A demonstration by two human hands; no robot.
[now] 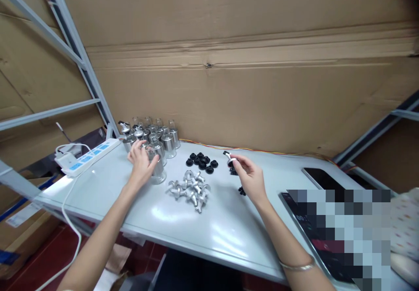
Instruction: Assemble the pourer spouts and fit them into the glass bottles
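My left hand (141,162) is at the front of a group of glass bottles with silver sleeves, its thumb and fingers around the upper part of the nearest bottle (159,173). Part of that bottle is hidden behind the hand. My right hand (250,177) pinches a silver pourer cap (231,161) with a black tip, held above the table. Between the hands lies a heap of silver metal cap pieces (191,189). Behind it sit several black round stoppers (201,161). Small black parts (242,191) lie near my right hand, some partly covered by it.
Two of the grouped bottles carry silver caps (139,132). A white power strip (93,155) with a cable lies at the left of the white table (225,234). A phone (319,177) and a larger, partly blurred tablet (310,230) lie at right. Cardboard (245,103) stands behind.
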